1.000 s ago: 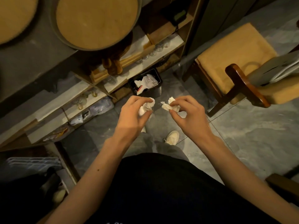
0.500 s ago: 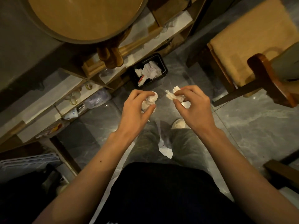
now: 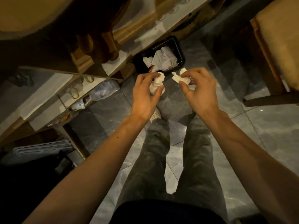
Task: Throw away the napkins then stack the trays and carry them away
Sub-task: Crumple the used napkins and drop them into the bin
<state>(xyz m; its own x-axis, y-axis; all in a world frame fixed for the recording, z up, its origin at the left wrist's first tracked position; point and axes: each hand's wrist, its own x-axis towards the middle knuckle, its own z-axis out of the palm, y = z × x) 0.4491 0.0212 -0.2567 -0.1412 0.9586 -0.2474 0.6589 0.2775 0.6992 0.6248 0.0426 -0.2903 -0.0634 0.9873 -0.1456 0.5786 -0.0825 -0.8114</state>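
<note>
**Napkins held in both hands near the bin**

Napkins are the crumpled white wads seen here, one in each hand, held above the grey tiled floor [image 3: 267,135]. The left hand [image 3: 146,94] has its grip closed around a crumpled napkin [image 3: 156,84], thumb below and fingers curled over the top, so the paper sticks out between them. The right hand [image 3: 198,91] pinches a second crumpled napkin [image 3: 181,77] between thumb and fingertips, with a torn end pointing toward the left hand. The two wads are near each other but apart.

Just beyond the hands stands a small black bin [image 3: 179,50] on the floor, tucked against the low wooden shelving [image 3: 90,68]. It already holds crumpled white paper [image 3: 161,59] and something with a streak of red. Both hands are on the near side of the bin's rim, neither wad over its opening.

The shelves carry glassware and wrapped items, too dim to tell apart. At upper right is the cushioned seat of a wooden chair [image 3: 281,34]. The person's legs in dark grey trousers [image 3: 194,159] stand below the hands, one pale shoe [image 3: 156,114] showing under the left wrist.
</note>
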